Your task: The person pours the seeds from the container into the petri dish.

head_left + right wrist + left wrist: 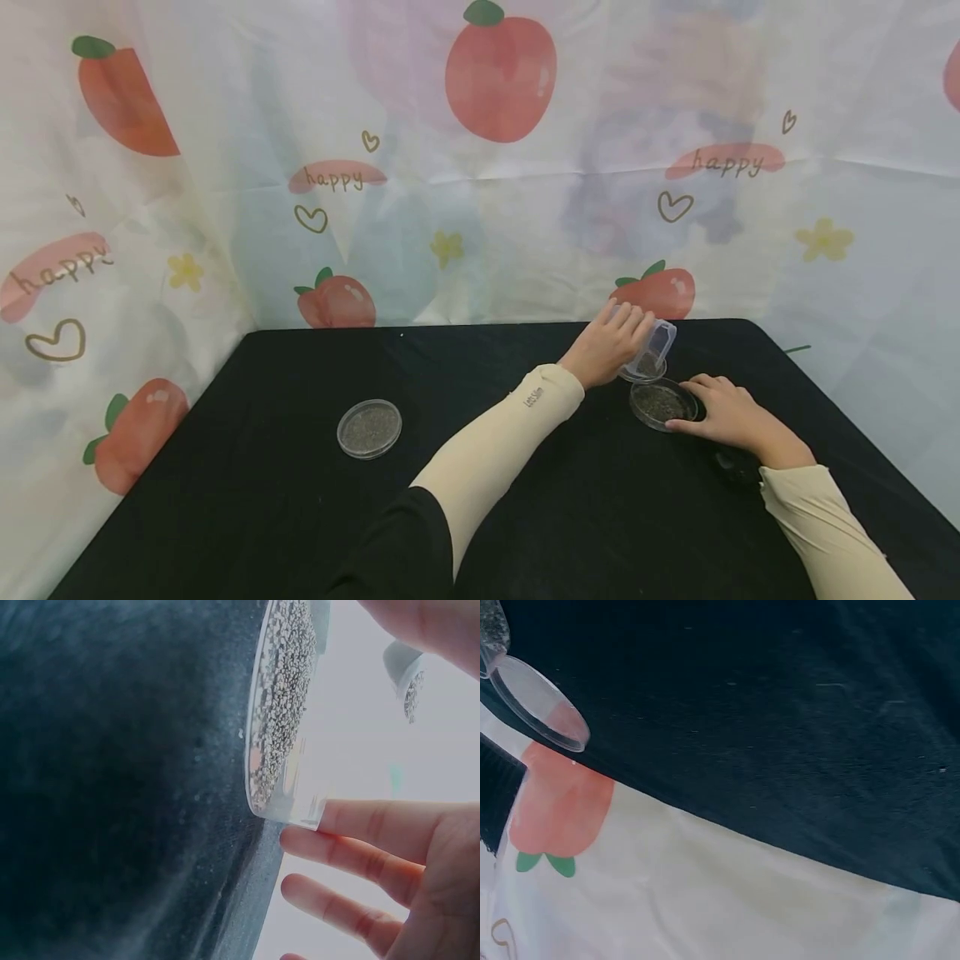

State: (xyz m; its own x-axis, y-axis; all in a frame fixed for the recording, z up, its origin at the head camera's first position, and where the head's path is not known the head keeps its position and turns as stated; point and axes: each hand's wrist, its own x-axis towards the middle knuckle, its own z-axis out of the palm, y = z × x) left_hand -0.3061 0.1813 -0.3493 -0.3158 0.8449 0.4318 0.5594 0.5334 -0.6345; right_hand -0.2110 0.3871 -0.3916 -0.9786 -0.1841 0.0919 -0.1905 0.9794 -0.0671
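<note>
At the right rear of the table, my left hand (611, 340) grips a small clear plastic container (662, 340), which is tilted. Just in front stands a clear petri dish (662, 403) of dark speckled granules. My right hand (723, 408) holds this dish from its right side, thumb at the near rim and fingers at the far rim. The right wrist view shows its granules (281, 712) through the clear wall, with fingers (352, 855) touching the rim. A clear round piece (540, 705), dish or lid, appears in the left wrist view; my left hand is not visible there.
Another petri dish (369, 429) of grey granules lies left of centre on the black tablecloth (247, 517). Below my right wrist is a small dark object (735, 465), its kind unclear. A printed curtain (480, 225) hangs behind the table's far edge.
</note>
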